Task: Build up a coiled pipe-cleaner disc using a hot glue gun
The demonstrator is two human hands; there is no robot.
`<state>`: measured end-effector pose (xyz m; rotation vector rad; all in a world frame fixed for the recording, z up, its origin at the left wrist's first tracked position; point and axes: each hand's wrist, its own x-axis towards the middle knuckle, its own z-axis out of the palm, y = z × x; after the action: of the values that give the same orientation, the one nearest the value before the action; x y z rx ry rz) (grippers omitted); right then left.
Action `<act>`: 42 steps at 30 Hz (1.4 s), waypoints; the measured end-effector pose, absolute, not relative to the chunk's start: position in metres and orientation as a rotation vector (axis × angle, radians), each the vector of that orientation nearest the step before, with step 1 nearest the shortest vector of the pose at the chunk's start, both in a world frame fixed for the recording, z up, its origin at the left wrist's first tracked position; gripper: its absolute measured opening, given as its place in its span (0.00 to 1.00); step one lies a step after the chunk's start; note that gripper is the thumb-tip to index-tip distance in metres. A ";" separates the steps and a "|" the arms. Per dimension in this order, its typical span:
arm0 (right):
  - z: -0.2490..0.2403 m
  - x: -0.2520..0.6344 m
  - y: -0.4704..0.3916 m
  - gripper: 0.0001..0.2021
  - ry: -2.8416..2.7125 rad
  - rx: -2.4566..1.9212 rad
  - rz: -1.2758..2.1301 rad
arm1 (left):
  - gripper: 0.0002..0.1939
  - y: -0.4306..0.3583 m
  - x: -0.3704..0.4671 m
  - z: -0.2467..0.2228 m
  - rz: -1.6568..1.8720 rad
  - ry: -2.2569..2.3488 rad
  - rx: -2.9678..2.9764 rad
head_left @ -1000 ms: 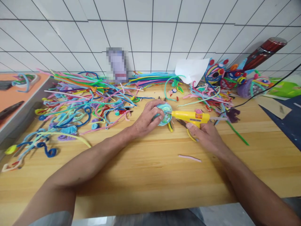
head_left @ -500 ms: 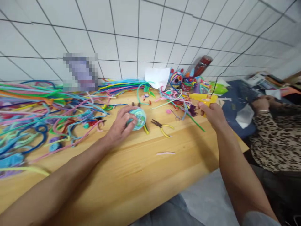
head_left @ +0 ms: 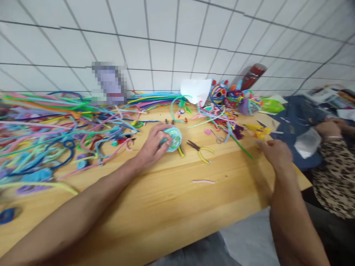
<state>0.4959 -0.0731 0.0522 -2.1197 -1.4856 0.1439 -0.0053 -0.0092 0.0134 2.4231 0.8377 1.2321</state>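
The left hand (head_left: 154,146) is curled around a round turquoise piece (head_left: 175,138), thumb and fingers pinching its left side, so that part is hidden; the piece sits near the middle of the table (head_left: 169,218), a green and white pattern showing on its exposed face, too blurred to read. Behind and below it a tool (head_left: 181,150) is mostly covered: two dark tips poke out on the far side and a yellow and black end on the near side. The right hand (head_left: 279,153) is smeared by motion at the fingertips, just beside the handle of a yellow glue gun (head_left: 257,130); I cannot tell whether the fingers touch or grip it, and the gun's outline is soft too. Between the hands lie yellow-handled pliers (head_left: 198,148), with a pale pink strip (head_left: 203,181) nearer the person and small scissors (head_left: 219,140) farther back, partly lost among loose fuzzy stems. A tangled heap of coloured stems (head_left: 52,136) is cut off by the left edge, as is a dark blue coil (head_left: 7,215). A pixelated patch (head_left: 111,83) masks an upright object against the wall. At right, a co-worker's spotted sleeve (head_left: 337,177) runs out of view.
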 end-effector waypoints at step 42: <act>0.045 0.307 -0.095 0.05 -2.311 -1.420 0.368 | 0.04 -0.008 -0.006 0.013 1.240 0.786 2.344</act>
<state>0.3069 -0.0949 0.0450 -1.4201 -2.3110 0.3680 -0.0059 -0.0077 0.0133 2.3444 0.7855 1.2399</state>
